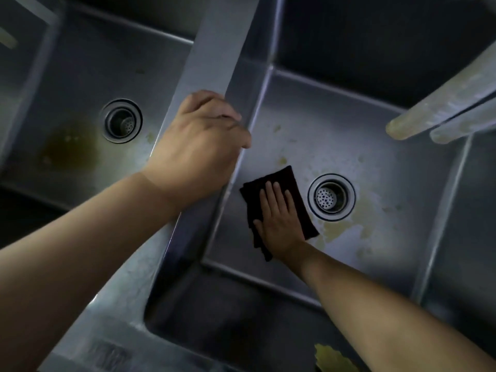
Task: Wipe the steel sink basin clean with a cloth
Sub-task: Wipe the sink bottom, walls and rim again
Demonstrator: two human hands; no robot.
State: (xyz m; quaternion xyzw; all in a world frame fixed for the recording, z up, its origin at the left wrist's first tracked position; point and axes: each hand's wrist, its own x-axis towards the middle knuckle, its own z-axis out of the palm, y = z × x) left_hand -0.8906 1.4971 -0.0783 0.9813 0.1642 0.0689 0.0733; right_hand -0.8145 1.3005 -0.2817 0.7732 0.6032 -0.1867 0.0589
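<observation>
A folded dark cloth [279, 181] lies flat on the floor of the right steel basin [375, 162], just left of its round drain [331, 196]. My right hand [279, 221] presses on the cloth with straight, spread fingers. Yellowish stains and drops mark the basin floor around the drain and below the cloth. My left hand [198, 146] rests on the steel divider [222, 44] between the two basins, its fingers curled over the divider's right edge.
The left basin [67, 84] has its own drain [121, 120] and a brownish stain [69, 149]. Two pale spout ends [434, 116] reach in from the upper right over the right basin. A yellow-green scrap [332, 358] lies at the near edge.
</observation>
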